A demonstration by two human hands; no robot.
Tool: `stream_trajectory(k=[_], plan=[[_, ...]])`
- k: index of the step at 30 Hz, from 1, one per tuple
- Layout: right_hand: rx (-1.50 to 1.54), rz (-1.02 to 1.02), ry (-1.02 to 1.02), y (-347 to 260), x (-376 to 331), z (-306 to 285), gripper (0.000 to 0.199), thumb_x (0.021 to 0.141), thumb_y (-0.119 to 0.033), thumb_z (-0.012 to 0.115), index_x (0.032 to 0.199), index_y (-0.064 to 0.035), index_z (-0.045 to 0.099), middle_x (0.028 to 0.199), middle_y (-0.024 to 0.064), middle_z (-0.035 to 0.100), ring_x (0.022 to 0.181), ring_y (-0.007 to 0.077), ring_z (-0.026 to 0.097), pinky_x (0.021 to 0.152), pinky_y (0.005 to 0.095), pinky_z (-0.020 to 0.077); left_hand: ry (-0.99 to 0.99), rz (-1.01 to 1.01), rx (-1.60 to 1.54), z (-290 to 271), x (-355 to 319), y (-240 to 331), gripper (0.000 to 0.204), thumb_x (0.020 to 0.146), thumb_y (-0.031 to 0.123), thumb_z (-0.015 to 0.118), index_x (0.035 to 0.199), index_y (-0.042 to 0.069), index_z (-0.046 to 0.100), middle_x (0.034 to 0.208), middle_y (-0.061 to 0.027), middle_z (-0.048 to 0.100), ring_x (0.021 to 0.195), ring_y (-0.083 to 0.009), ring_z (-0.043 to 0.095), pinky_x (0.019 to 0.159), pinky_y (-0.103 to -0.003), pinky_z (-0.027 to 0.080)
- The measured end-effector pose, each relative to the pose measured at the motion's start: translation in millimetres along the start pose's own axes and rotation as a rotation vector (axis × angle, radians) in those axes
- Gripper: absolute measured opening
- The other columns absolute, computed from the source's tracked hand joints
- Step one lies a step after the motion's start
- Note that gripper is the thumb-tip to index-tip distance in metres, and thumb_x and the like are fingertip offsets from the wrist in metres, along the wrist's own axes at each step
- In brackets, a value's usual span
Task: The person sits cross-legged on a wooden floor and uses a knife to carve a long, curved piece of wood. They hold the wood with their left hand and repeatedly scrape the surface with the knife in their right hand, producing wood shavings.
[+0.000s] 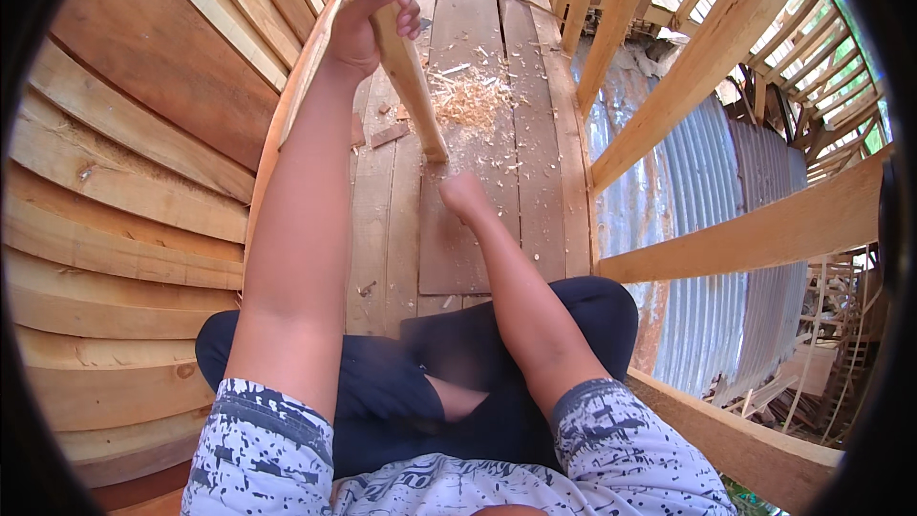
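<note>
My left hand [368, 24] is raised at the upper left, its fingers wrapped round a long light-brown piece of timber [406, 72]. The timber slants from the top of the view down to its lower end near the middle. Just below that end is my right hand [461, 195], closed; whatever it holds, if anything, is hidden. Under my right forearm a flat brown board [449, 253] lies on the plank floor [387, 220].
A heap of wood shavings [468, 100] and small offcuts [390, 135] litter the floor ahead. Stacked planks [124, 210] wall the left side. To the right stand wooden railing posts [688, 76], with corrugated metal sheets [702, 220] beyond. My crossed legs [583, 315] are at the near side.
</note>
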State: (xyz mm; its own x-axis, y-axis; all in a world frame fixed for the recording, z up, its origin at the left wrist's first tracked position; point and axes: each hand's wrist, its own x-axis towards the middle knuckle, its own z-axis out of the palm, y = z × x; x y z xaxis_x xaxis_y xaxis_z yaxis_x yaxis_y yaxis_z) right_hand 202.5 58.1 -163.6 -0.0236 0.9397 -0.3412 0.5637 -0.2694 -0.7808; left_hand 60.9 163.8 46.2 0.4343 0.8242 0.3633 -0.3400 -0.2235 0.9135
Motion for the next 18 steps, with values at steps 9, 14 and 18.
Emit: stream_trajectory(k=[9,14,18], plan=[[0.305,0.118,0.010,-15,12,10,0.050,0.103,-0.032,0.034,0.101,0.0065,0.065,0.094,0.0300,0.066,0.089,0.0480,0.063,0.083,0.0512,0.0490,0.097,0.011,-0.016,-3,4,-3,0.027,0.091,0.034,0.059,0.081,0.009,0.054,0.063,-0.0015,0.046,0.061,-0.0148,0.046,0.065,-0.031,0.042],[0.266,-0.201,0.137,-59,-5,-16,0.047,0.102,-0.030,0.036,0.108,0.0074,0.064,0.102,0.0286,0.067,0.086,0.0444,0.065,0.085,0.0507,0.0499,0.162,0.054,0.031,6,-1,-3,0.026,0.087,0.032,0.066,0.082,0.009,0.055,0.063,-0.0020,0.047,0.061,-0.0145,0.048,0.063,-0.031,0.042],[0.089,0.037,0.154,37,34,29,0.048,0.101,-0.034,0.038,0.103,0.0072,0.062,0.094,0.0253,0.067,0.081,0.0413,0.064,0.078,0.0496,0.0498,0.135,0.075,0.051,19,14,-11,0.026,0.089,0.031,0.065,0.085,0.008,0.056,0.064,-0.0019,0.048,0.061,-0.0143,0.048,0.063,-0.030,0.042]])
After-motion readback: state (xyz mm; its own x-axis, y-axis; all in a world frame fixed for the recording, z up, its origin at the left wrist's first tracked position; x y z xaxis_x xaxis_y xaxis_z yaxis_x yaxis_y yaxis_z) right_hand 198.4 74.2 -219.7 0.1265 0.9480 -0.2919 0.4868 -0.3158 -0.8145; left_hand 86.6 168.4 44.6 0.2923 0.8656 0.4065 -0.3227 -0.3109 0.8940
